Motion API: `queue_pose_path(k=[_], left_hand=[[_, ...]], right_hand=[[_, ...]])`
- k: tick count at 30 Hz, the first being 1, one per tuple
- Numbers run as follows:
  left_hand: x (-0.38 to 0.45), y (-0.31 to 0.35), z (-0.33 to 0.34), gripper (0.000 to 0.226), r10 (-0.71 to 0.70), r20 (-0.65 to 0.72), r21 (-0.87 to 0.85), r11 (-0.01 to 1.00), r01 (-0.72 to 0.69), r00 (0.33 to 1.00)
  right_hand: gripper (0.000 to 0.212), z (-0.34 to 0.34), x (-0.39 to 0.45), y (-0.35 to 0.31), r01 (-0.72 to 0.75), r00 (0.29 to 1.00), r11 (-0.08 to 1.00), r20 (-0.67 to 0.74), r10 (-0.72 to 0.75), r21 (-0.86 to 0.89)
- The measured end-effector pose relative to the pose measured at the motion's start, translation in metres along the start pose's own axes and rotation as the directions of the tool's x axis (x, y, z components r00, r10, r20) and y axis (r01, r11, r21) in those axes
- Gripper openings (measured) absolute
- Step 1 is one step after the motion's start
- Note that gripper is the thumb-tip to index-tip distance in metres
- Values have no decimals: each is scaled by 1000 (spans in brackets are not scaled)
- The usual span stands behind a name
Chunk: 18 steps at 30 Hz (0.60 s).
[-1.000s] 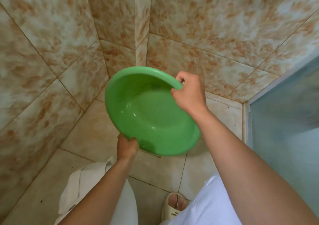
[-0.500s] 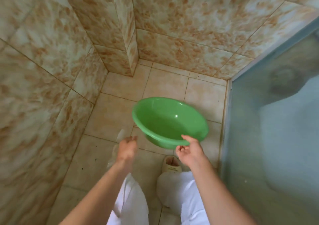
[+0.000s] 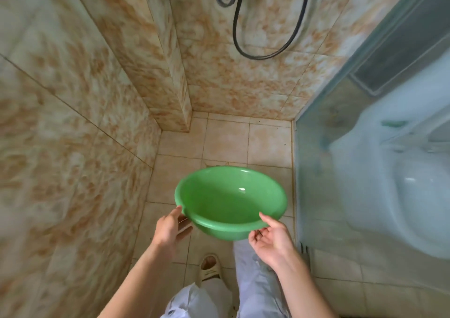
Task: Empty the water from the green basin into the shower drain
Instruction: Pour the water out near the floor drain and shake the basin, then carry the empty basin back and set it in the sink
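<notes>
The green basin (image 3: pixel 229 196) hangs upright and about level over the tiled shower floor (image 3: pixel 226 142). Its inside looks empty, with only a shine on the plastic. My left hand (image 3: pixel 170 227) holds the near left rim, thumb on top and fingers underneath. My right hand (image 3: pixel 270 239) is palm up at the near right rim, thumb on the edge and fingers curled below it. No drain shows on the floor; the basin hides part of the tiles.
Marbled tile walls close in at left and back, with a jutting tiled corner (image 3: pixel 170 86). A dark shower hose (image 3: pixel 243 47) loops on the back wall. A frosted glass partition (image 3: pixel 341 147) stands at right, a white sink (image 3: pixel 418 196) behind it. My sandalled foot (image 3: pixel 210 266) is below the basin.
The basin went from steeply tipped to upright and level. My right hand shifted from the far rim to the near rim, and my left hand let go briefly, then took the near left rim.
</notes>
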<state>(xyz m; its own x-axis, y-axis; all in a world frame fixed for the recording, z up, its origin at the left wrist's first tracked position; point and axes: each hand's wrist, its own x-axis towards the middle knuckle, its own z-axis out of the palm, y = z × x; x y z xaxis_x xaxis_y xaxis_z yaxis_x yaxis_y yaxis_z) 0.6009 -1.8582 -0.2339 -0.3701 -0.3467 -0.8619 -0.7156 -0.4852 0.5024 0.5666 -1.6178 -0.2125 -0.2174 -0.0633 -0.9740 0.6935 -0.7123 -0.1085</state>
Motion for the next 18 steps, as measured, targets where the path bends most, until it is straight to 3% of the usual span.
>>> queue_pose_path(k=[2,7,11,18], left_hand=[[-25,6,-12,18,-30,29,-49,998,32,999],[-68,14,-20,14,-54,115,22,998,52,992],[-95,11,-2,18,-126,213,190,978,86,969],[-123,-27,51,19,-325,306,464,872,158,895]], right_hand=[[29,-14,-31,5,8,999,999,40,-9,39],[36,-59,-83,8,62,995,987,69,-73,152],[28,-102,-125,11,91,991,970,74,-110,226],[26,-191,-163,18,128,992,920,-41,-122,371]])
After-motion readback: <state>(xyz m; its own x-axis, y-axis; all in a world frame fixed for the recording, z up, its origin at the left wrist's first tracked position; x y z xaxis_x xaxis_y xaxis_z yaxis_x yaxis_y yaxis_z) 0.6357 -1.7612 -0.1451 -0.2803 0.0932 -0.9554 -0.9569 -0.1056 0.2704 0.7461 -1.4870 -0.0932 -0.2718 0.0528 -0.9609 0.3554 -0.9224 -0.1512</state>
